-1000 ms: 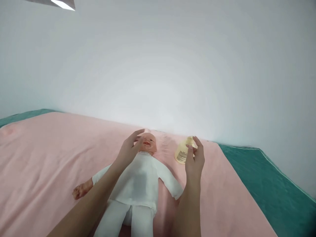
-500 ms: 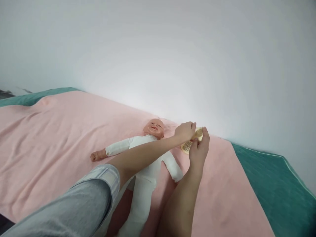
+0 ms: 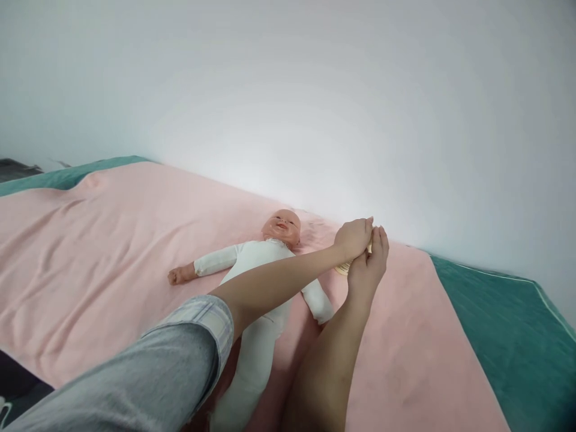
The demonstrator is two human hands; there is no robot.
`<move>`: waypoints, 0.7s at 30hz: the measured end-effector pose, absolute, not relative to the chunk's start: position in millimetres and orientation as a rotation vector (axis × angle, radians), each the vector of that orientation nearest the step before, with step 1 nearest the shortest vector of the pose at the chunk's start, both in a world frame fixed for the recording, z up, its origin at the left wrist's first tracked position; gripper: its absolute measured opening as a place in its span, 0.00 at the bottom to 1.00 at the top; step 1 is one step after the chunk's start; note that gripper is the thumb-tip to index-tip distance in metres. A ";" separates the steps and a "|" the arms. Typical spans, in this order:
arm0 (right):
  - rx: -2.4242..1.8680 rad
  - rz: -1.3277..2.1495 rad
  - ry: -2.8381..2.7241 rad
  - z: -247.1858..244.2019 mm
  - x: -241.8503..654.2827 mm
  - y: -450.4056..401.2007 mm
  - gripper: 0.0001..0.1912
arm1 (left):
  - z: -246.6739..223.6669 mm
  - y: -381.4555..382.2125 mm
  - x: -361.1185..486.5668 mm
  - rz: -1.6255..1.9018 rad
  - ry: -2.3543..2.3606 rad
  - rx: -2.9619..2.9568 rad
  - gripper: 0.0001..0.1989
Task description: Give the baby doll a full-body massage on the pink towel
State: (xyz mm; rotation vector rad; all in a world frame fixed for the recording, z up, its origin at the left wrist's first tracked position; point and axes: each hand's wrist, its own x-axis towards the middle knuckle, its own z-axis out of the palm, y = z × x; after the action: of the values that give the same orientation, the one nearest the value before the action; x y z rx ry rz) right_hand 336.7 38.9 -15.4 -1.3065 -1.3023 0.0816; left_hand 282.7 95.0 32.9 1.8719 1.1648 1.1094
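My left hand (image 3: 354,239) and my right hand (image 3: 371,259) are close together beyond the doll's arm, closed around a pale yellow ribbed container (image 3: 342,268). Only slivers of the container show between and below my hands; its kind cannot be made out. Most of my left fingers are hidden behind the hand. Upright and close together, the fingers of my right hand curve about the far side. Under my left forearm lies a baby doll (image 3: 256,259) on its back, with a white cloth body and arms spread out.
A pink sheet (image 3: 135,240) with wrinkles on the left covers the bed. Green cloth (image 3: 508,324) shows at the right and at the far left. A white wall (image 3: 288,108) rises directly behind the bed. Dark objects (image 3: 18,169) sit at the far left edge.
Both hands have drawn closer together and now cover most of the container, which showed more openly before. The left hand has shifted right. The view has tilted slightly.
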 end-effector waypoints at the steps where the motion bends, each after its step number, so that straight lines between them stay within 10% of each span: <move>1: -1.303 0.084 -1.293 -15.1 336.5 38.8 0.30 | 32.6 94.3 282.6 1.119 1.140 1.861 0.32; 17: -1.407 0.092 -0.999 11.3 285.3 24.2 0.33 | 30.0 80.2 178.7 1.063 1.056 1.543 0.20; 21: -1.020 0.754 -0.904 24.6 223.6 12.9 0.33 | 28.8 36.0 140.8 1.390 1.072 1.852 0.21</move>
State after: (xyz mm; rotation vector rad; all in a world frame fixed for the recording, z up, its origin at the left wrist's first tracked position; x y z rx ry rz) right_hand 223.6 12.9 24.6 -1.0200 -0.9040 0.7543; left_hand 140.8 36.0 28.8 1.8519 1.0717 1.3902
